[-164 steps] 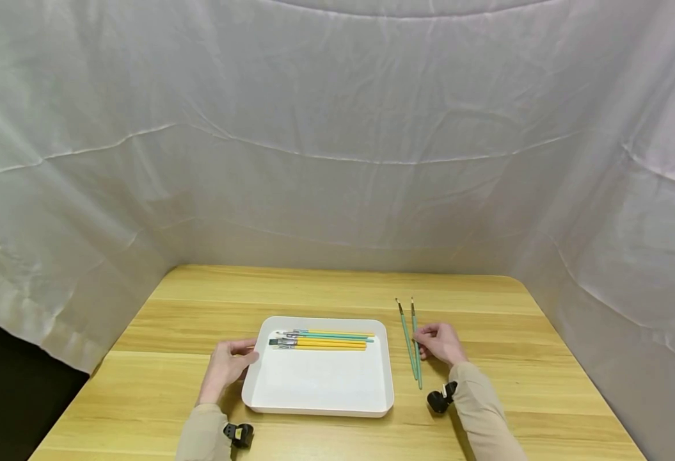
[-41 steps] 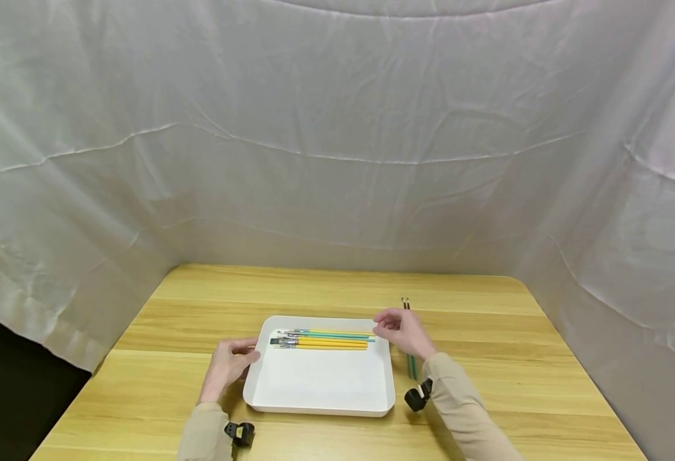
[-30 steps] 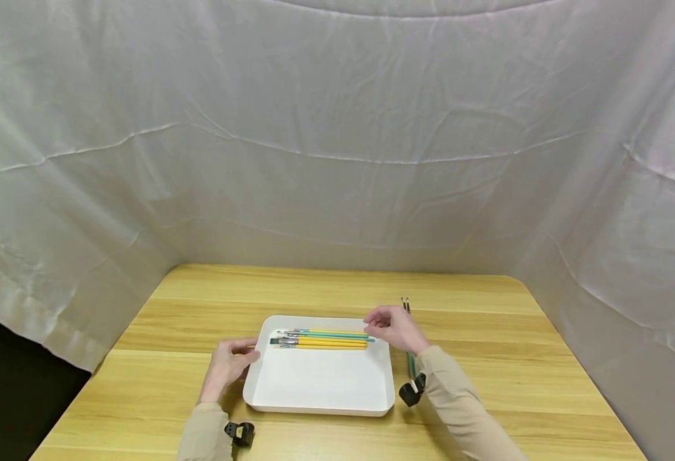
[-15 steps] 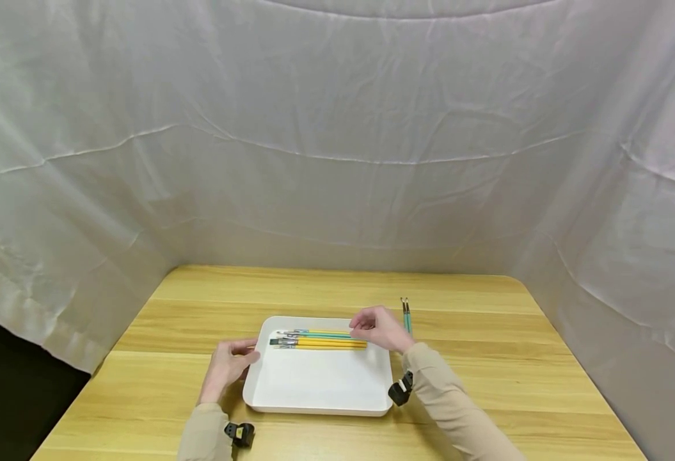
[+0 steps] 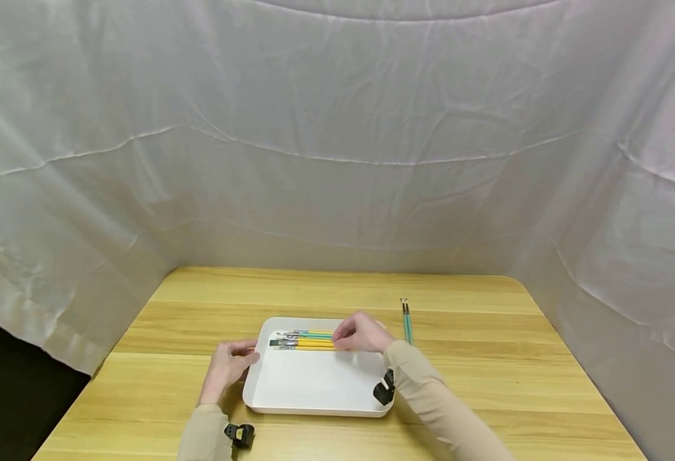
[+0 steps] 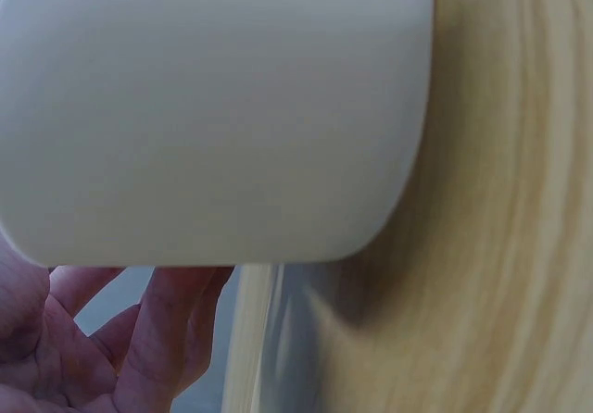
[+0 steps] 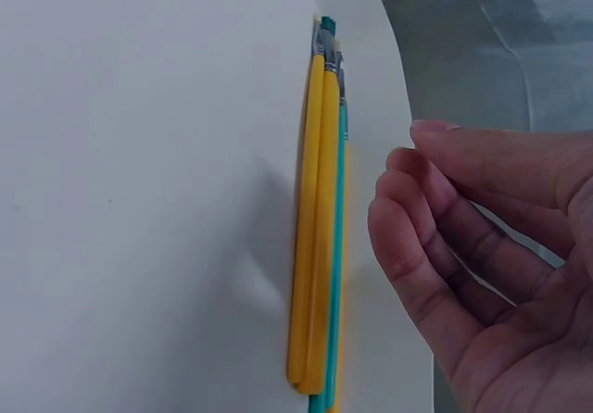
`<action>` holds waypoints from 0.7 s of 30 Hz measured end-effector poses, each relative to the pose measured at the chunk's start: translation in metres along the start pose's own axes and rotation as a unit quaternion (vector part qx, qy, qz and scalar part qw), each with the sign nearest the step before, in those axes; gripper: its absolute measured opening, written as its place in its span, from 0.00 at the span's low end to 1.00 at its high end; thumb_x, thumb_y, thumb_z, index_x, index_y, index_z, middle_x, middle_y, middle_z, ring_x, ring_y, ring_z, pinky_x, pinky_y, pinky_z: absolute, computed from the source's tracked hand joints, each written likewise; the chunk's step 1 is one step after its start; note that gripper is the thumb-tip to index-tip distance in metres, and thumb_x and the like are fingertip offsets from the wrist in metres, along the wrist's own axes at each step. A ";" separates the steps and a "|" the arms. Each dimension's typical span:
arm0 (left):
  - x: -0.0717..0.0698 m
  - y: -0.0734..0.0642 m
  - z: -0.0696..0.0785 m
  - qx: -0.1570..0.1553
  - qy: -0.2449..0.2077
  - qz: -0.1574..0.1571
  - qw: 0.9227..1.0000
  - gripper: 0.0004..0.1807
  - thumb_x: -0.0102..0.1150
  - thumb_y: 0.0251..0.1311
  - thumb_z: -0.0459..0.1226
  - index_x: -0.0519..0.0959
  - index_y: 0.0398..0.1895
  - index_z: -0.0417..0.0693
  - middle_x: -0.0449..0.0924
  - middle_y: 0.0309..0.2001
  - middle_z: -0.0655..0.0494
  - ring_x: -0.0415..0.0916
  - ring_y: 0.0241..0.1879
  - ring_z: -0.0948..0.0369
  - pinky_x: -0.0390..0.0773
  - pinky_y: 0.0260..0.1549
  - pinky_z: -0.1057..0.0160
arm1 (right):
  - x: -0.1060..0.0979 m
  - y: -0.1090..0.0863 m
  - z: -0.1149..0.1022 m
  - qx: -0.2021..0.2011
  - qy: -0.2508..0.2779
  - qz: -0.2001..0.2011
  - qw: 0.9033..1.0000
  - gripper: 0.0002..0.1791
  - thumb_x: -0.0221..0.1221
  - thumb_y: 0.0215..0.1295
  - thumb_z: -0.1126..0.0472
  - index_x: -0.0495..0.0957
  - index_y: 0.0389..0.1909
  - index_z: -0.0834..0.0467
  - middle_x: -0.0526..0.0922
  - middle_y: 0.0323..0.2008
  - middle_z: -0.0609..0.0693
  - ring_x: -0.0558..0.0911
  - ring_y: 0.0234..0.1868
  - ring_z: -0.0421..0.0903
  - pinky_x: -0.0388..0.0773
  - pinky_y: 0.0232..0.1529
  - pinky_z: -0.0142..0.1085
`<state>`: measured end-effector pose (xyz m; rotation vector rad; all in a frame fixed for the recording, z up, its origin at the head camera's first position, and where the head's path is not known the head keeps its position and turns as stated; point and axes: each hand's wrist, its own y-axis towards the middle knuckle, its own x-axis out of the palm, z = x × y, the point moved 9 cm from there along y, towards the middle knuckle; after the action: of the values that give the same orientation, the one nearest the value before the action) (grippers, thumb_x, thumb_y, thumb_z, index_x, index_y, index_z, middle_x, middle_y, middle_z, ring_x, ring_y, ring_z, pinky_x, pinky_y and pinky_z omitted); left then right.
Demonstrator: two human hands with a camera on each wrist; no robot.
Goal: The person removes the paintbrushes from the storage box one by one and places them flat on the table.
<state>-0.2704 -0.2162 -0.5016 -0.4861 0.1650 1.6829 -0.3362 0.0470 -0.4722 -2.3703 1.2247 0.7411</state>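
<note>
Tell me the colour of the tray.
The tray is white, seen best in the head view.

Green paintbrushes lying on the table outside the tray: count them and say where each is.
2: one paintbrush is right of the tray, with the second paintbrush close beside it, farther right. The right sleeve hides their near ends and could cover others.

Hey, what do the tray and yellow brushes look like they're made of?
The tray looks like satin white plastic: smooth walls, rounded, moulded-looking corners. The yellow brushes have smooth, evenly coloured handles, perhaps painted wood or plastic; their shiny, silvery collars are probably metal.
</note>
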 end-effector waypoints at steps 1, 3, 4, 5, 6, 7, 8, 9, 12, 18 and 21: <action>0.000 0.000 0.000 0.000 0.001 0.000 1.000 0.21 0.60 0.62 0.28 0.79 0.59 0.31 0.83 0.44 0.34 0.83 0.32 0.56 0.88 0.30 0.56 | 0.002 0.002 0.000 0.003 0.003 -0.005 1.000 0.07 0.67 0.61 0.66 0.87 0.38 0.64 0.90 0.33 0.53 0.82 0.29 0.37 0.82 0.32 0.28; 0.000 0.001 0.000 0.001 0.002 0.000 1.000 0.21 0.60 0.62 0.28 0.79 0.59 0.31 0.83 0.44 0.34 0.83 0.32 0.56 0.88 0.30 0.56 | 0.007 0.006 0.001 0.003 0.008 -0.014 1.000 0.07 0.67 0.61 0.67 0.87 0.38 0.66 0.90 0.33 0.55 0.82 0.28 0.37 0.83 0.31 0.28; 0.000 0.001 0.000 0.002 0.001 -0.001 1.000 0.21 0.60 0.62 0.28 0.79 0.59 0.31 0.83 0.44 0.34 0.83 0.32 0.56 0.88 0.30 0.56 | 0.009 0.007 0.001 0.002 0.012 -0.019 1.000 0.07 0.67 0.60 0.68 0.87 0.39 0.67 0.90 0.33 0.56 0.82 0.28 0.37 0.83 0.31 0.28; 0.000 0.001 0.000 0.002 0.001 0.000 1.000 0.21 0.60 0.61 0.28 0.79 0.59 0.31 0.83 0.44 0.33 0.83 0.31 0.56 0.88 0.30 0.56 | 0.011 0.009 0.001 0.002 0.014 -0.023 1.000 0.08 0.67 0.60 0.68 0.86 0.39 0.67 0.90 0.34 0.57 0.82 0.28 0.37 0.83 0.31 0.28; 0.000 0.001 0.000 0.003 0.001 -0.001 1.000 0.21 0.60 0.61 0.28 0.79 0.59 0.31 0.83 0.44 0.33 0.83 0.31 0.56 0.88 0.30 0.56 | 0.013 0.011 0.001 0.003 0.013 -0.025 1.000 0.08 0.67 0.60 0.68 0.86 0.39 0.67 0.90 0.34 0.57 0.82 0.28 0.36 0.82 0.31 0.27; 0.000 0.001 -0.001 0.003 0.001 -0.001 1.000 0.21 0.60 0.61 0.28 0.79 0.59 0.31 0.83 0.44 0.33 0.83 0.31 0.56 0.88 0.30 0.56 | 0.015 0.012 0.002 0.003 0.012 -0.026 1.000 0.08 0.67 0.60 0.69 0.86 0.39 0.67 0.90 0.34 0.57 0.82 0.28 0.36 0.83 0.31 0.27; 0.000 0.001 0.000 0.004 0.000 -0.001 1.000 0.21 0.60 0.61 0.28 0.79 0.58 0.31 0.83 0.44 0.33 0.83 0.31 0.56 0.88 0.30 0.56 | 0.017 0.013 0.003 0.006 0.013 -0.028 1.000 0.08 0.68 0.60 0.69 0.86 0.40 0.67 0.90 0.34 0.57 0.82 0.28 0.37 0.83 0.31 0.27; 0.000 0.001 -0.001 0.004 0.000 -0.001 1.000 0.21 0.60 0.61 0.28 0.79 0.58 0.31 0.83 0.45 0.33 0.83 0.31 0.56 0.88 0.30 0.56 | 0.018 0.014 0.004 0.009 0.013 -0.028 0.999 0.08 0.68 0.59 0.69 0.86 0.40 0.67 0.90 0.34 0.57 0.83 0.28 0.37 0.83 0.30 0.28; 0.001 0.001 -0.001 0.002 0.001 -0.001 1.000 0.21 0.61 0.61 0.28 0.79 0.58 0.31 0.84 0.45 0.33 0.83 0.31 0.57 0.88 0.30 0.56 | 0.022 0.017 0.006 0.013 0.017 -0.023 1.000 0.08 0.68 0.59 0.69 0.87 0.39 0.67 0.90 0.34 0.58 0.83 0.27 0.38 0.84 0.30 0.29; 0.000 0.001 -0.001 0.003 0.002 0.001 1.000 0.21 0.61 0.61 0.28 0.79 0.58 0.32 0.84 0.44 0.33 0.83 0.31 0.57 0.88 0.29 0.56 | 0.024 0.022 0.010 0.015 0.019 -0.008 1.000 0.06 0.67 0.59 0.70 0.87 0.38 0.66 0.90 0.35 0.58 0.82 0.27 0.38 0.83 0.29 0.29; 0.000 0.002 -0.001 0.005 0.001 0.001 1.000 0.21 0.61 0.61 0.28 0.79 0.58 0.32 0.84 0.44 0.33 0.83 0.31 0.57 0.88 0.29 0.56 | 0.024 0.024 0.011 0.009 0.019 0.001 1.000 0.06 0.67 0.59 0.71 0.87 0.37 0.66 0.90 0.35 0.58 0.81 0.27 0.37 0.82 0.28 0.28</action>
<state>-0.2719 -0.2162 -0.5026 -0.4798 0.1747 1.6838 -0.3473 0.0246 -0.4971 -2.3792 1.2431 0.6857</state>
